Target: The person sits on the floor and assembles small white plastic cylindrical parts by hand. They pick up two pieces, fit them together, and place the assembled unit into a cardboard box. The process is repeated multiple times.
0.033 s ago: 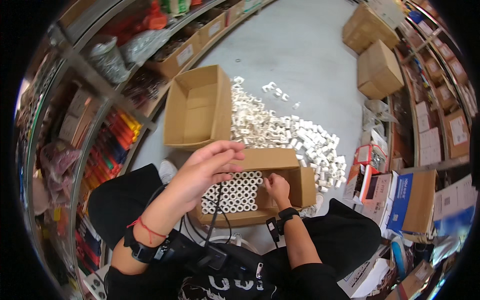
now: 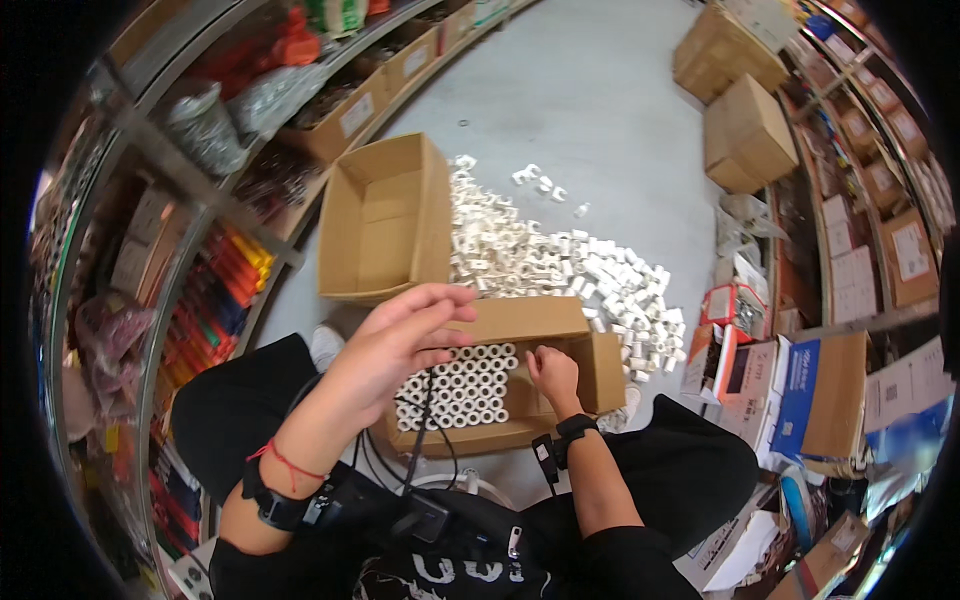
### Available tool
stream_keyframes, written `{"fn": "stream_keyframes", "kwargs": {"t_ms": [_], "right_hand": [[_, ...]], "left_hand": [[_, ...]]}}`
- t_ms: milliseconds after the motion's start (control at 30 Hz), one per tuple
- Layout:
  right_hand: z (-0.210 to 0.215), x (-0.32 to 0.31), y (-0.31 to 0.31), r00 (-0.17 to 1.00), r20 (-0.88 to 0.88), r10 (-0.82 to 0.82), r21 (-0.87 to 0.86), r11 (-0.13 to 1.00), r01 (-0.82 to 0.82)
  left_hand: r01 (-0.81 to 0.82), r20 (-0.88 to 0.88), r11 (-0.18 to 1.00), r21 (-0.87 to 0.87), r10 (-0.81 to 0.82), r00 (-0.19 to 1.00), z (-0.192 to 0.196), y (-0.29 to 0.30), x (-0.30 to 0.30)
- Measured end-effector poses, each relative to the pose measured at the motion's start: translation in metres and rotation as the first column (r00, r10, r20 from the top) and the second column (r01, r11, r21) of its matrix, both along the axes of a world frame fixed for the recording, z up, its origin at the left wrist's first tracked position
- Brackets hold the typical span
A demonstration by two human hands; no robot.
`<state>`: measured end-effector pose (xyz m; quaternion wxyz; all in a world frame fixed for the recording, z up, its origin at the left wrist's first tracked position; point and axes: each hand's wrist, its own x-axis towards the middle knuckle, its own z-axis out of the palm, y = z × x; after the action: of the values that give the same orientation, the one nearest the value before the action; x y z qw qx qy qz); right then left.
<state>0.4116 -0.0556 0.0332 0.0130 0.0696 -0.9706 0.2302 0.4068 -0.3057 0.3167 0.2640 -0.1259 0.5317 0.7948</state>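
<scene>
An open cardboard box (image 2: 530, 318) stands on the floor between my legs. Rows of short white pipe fittings (image 2: 462, 392) stand on end in its left and middle part, their round holes facing up. Over the box's left side hovers my left hand (image 2: 392, 345), fingers stretched out and holding nothing. Inside the box, just right of the rows, is my right hand (image 2: 555, 378) with its fingers curled together; whether a fitting is in them is hidden. Beyond the box, a loose heap of white fittings (image 2: 520, 245) spreads over the floor.
A second open carton (image 2: 385, 215) sits at the far left of the heap. Metal shelving (image 2: 185, 220) with bagged goods and boxes lines the left. Cartons (image 2: 748, 135) and shelves stand along the right. Black cables (image 2: 425, 430) hang across the near box.
The whole view has shifted slightly, so the boxes and heap sit a little farther left. My right hand is slightly farther from the rows; my left hand keeps its pose.
</scene>
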Motion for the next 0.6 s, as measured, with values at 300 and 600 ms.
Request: {"fn": "stream_keyframes", "kwargs": {"t_ms": [300,600], "right_hand": [[0.013,-0.042,0.141,0.871,-0.094,-0.482,0.019,0.874,0.486],[-0.031,-0.029,0.193,0.856,0.124,-0.502,0.012,0.864,0.504]], "left_hand": [[0.01,0.049,0.996,0.085,-0.014,0.999,-0.001,0.019,-0.008],[-0.045,0.112,0.999,0.003,0.045,0.993,-0.016,0.027,-0.03]]}}
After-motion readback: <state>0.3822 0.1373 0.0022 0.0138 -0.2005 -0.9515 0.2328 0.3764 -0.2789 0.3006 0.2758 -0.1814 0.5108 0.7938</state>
